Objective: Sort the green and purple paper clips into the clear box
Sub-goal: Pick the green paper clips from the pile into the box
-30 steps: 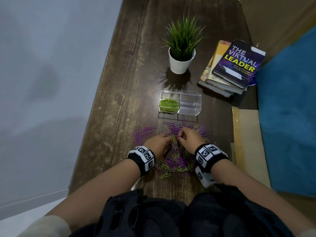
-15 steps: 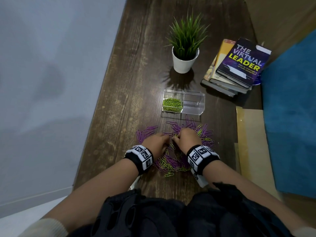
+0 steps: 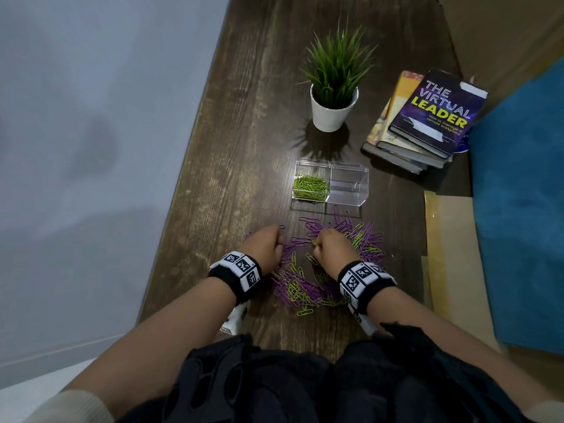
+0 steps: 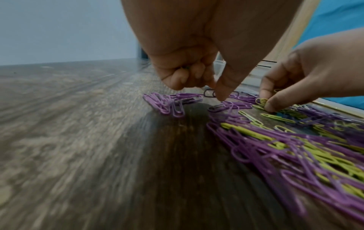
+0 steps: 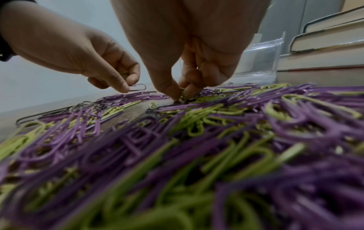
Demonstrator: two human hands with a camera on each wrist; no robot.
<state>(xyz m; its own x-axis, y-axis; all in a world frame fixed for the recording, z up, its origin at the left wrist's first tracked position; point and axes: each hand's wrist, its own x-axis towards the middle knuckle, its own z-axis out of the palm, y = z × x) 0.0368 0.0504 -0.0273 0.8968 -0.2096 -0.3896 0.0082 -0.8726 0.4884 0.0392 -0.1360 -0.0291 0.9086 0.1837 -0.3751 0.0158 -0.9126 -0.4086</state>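
Observation:
A mixed pile of green and purple paper clips (image 3: 305, 288) lies on the dark wooden table (image 3: 232, 166), in front of the clear box (image 3: 351, 186). The box's left compartment holds green clips (image 3: 311, 187); its right one looks empty. My left hand (image 3: 276, 236) is at the pile's left edge, thumb and forefinger pinching a purple clip (image 5: 138, 87). A small purple group (image 4: 169, 102) lies just left of it. My right hand (image 5: 182, 95) pinches green clips (image 5: 184, 93) in the middle of the pile, fingertips down on the table.
A potted plant (image 3: 334, 87) stands behind the box. A stack of books (image 3: 427, 117) lies at the back right. Cardboard (image 3: 448, 245) and blue fabric (image 3: 518, 193) border the table's right edge; a pale wall runs along the left.
My left hand has moved left, away from my right hand, and a gap has opened between them. My right hand stays over the pile's centre.

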